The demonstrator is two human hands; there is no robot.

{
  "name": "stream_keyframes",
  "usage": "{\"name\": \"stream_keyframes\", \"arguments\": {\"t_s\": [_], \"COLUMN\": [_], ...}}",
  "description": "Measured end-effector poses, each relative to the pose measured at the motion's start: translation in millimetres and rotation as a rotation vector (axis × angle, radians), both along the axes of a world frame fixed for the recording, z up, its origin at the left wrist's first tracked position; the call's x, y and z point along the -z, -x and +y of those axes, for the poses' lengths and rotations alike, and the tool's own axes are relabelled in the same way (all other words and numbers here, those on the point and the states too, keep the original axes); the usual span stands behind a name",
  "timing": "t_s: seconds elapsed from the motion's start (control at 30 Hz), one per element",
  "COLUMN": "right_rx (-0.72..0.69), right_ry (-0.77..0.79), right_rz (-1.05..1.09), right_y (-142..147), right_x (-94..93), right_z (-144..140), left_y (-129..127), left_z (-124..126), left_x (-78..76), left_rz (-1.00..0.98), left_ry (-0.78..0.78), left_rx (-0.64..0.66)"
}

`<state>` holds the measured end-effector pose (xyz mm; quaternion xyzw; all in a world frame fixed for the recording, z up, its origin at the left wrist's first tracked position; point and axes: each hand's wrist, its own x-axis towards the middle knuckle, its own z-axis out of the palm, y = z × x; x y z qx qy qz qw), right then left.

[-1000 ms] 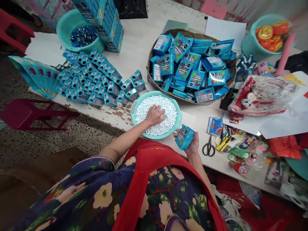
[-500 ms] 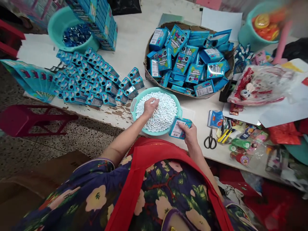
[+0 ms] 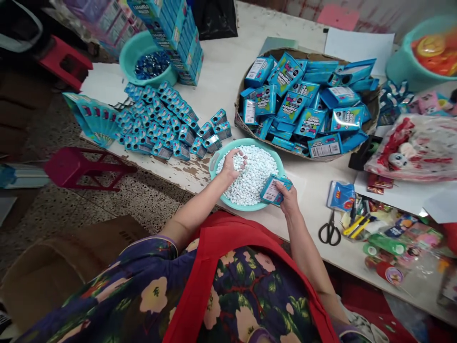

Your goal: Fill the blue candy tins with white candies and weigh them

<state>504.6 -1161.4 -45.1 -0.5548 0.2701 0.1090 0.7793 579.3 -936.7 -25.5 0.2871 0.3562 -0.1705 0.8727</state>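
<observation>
The small blue box point(image 3: 274, 189) sits in the right hand point(image 3: 290, 200), over the near right rim of the teal basin point(image 3: 214, 162), tilted with its open end toward the white candies point(image 3: 255, 171) heaped inside. The right hand's fingers are wrapped round the box, thumb on its near face. The left hand point(image 3: 233, 164) hovers over the candy heap, cupped and half closed around a scoop of the white pieces, a few showing between the fingers.

Just beyond the basin stands a woven basket point(image 3: 371, 126) piled with more blue cartons point(image 3: 303, 105). To the left of the basin, rows of small open boxes point(image 3: 160, 126) lie on the white table point(image 3: 221, 71), with a fan of flat blue packets point(image 3: 91, 116) at the table's edge. Farther back, a second teal bowl point(image 3: 130, 59) holds dark blue pieces beside a stack of blue cartons point(image 3: 178, 33). Black-handled scissors point(image 3: 330, 231) lie to the right of the right hand, near a clutter of small toys and packets point(image 3: 378, 228).
</observation>
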Motion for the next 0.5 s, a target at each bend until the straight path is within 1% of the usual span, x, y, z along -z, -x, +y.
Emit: {"name": "stream_keyframes", "arguments": {"t_s": [0.07, 0.27, 0.37, 0.5], "right_rx": [-0.058, -0.093, -0.122, -0.183], "right_ry": [-0.015, -0.041, -0.038, -0.059], "right_rz": [0.002, -0.038, -0.044, -0.063], "right_y": [-2, -9, -17, -29], "right_x": [-1.0, -4.9, -5.2, -2.1], "right_z": [-1, 7, 11, 16], "left_y": [-2, -8, -11, -13], "left_z": [5, 15, 16, 15], "left_x": [-2.2, 1.0, 2.8, -0.3], "left_rz": [0.004, 0.018, 0.025, 0.017], "left_ry": [0.029, 0.051, 0.077, 0.100], "left_rx": [-0.021, -0.060, -0.061, -0.067]}}
